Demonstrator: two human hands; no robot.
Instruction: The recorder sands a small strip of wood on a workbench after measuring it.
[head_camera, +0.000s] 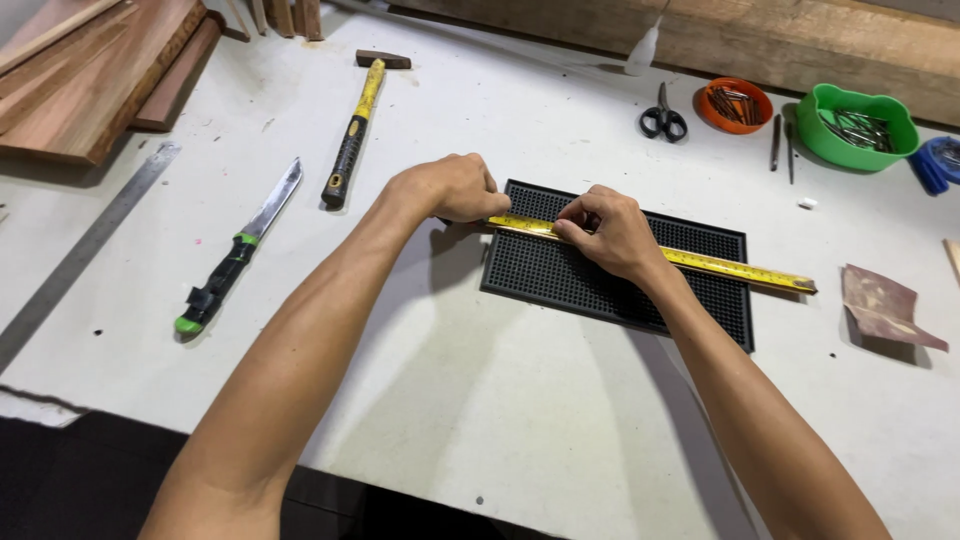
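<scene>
Seen from above, two bare arms reach over a white bench. A yellow tape (655, 252) lies stretched across a black ribbed mat (620, 275), running from the mat's upper left corner out past its right edge. The left hand (450, 188) is closed in a loose fist, pinning the tape's near end at that corner. The right hand (608, 232) pinches the tape further along with curled fingertips, pressing it onto the mat.

To measure well, the tape should probably lie flat and taut, square to the mat's edge — the start held exactly at the corner.

Left of the hands lie a green-handled knife (235, 255), a hammer (355, 130) and a steel rule (85, 250). Beyond the mat — scissors (663, 118), an orange bowl (735, 105) and a green bowl (858, 125) of nails. Sandpaper (885, 305) lies right.
</scene>
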